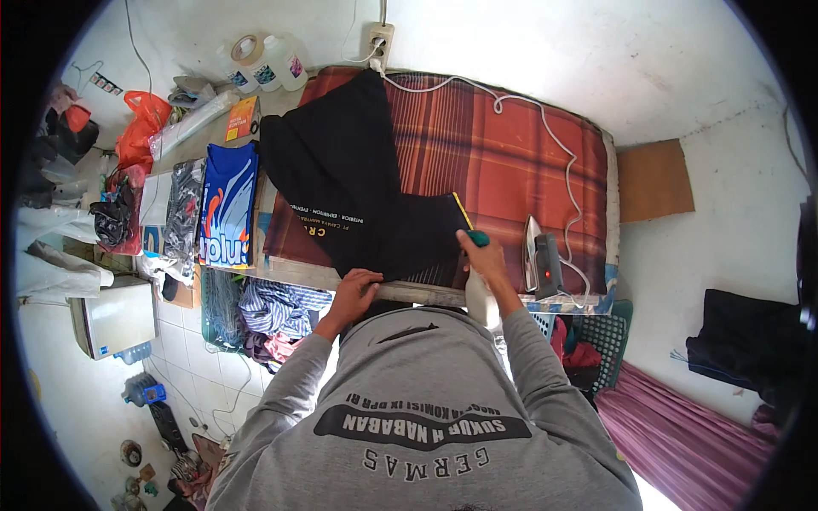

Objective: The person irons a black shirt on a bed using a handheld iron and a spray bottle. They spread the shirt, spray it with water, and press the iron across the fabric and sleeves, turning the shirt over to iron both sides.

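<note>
A black printed shirt (345, 185) lies spread over a red plaid cloth (511, 160) on the table, one yellow-edged sleeve pointing right. My left hand (355, 292) rests on the shirt's lower edge at the table's front, fingers bent. My right hand (484, 257) grips the green-topped neck of a whitish spray bottle (479, 300) beside the sleeve's end; part of the bottle is hidden below the hand. To the right of that hand an electric iron (542, 265) stands on its heel, a red light lit, its pale cord running back across the cloth to a wall-side power socket (381, 41).
Folded packaged garments (229, 204) lie at the table's left. Plastic bottles (281, 64) and a roll of tape (246, 48) stand at the back left. Below the front edge are baskets of clothes (281, 313), and a purple curtain (684, 415) hangs at lower right.
</note>
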A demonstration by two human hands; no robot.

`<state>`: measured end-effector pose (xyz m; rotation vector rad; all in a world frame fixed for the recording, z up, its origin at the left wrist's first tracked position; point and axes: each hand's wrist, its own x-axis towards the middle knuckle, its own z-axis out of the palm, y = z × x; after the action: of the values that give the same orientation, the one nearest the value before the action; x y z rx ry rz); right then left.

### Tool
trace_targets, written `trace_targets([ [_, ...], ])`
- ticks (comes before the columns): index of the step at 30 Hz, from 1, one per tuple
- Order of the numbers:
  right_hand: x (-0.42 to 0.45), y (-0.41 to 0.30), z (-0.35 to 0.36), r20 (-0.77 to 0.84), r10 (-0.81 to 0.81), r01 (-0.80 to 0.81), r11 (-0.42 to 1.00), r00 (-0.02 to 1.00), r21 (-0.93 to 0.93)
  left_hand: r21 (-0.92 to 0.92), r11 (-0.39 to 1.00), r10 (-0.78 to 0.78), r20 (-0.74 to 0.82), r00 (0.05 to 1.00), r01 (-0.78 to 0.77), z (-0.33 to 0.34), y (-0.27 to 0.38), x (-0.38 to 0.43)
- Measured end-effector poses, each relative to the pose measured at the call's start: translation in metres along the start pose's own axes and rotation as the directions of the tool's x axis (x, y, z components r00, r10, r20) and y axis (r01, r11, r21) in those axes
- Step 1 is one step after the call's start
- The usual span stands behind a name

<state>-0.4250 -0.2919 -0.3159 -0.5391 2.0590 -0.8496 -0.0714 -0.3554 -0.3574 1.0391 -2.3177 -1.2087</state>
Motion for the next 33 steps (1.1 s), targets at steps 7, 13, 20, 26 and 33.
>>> trace_targets([
  [7,0.035,-0.03,0.005,0.108,-0.167,0.137,0.961,0.98,0.242,-0.036,0.998,-0.061,-0.062,0.996,0.059,0.006,-0.003,0.005],
  [13,0.052,-0.069,0.005,0.287,-0.112,0.086,0.991,0.951,0.101,-0.07,0.989,-0.135,-0.076,0.988,0.13,0.005,0.008,0.009],
  [20,0.108,-0.118,-0.084,-0.328,-0.647,0.677,0.736,0.688,-0.03,0.325,0.934,0.122,0.103,0.987,-0.149,0.028,0.034,0.049],
  [26,0.155,-0.104,-0.095,-0.344,-0.634,0.654,0.753,0.693,-0.072,0.399,0.838,0.309,0.218,0.926,-0.373,0.065,0.045,0.097],
  [33,0.138,-0.073,-0.112,-0.312,-0.656,0.634,0.752,0.688,-0.181,0.392,0.842,0.332,0.163,0.929,-0.37,0.076,0.043,0.091],
])
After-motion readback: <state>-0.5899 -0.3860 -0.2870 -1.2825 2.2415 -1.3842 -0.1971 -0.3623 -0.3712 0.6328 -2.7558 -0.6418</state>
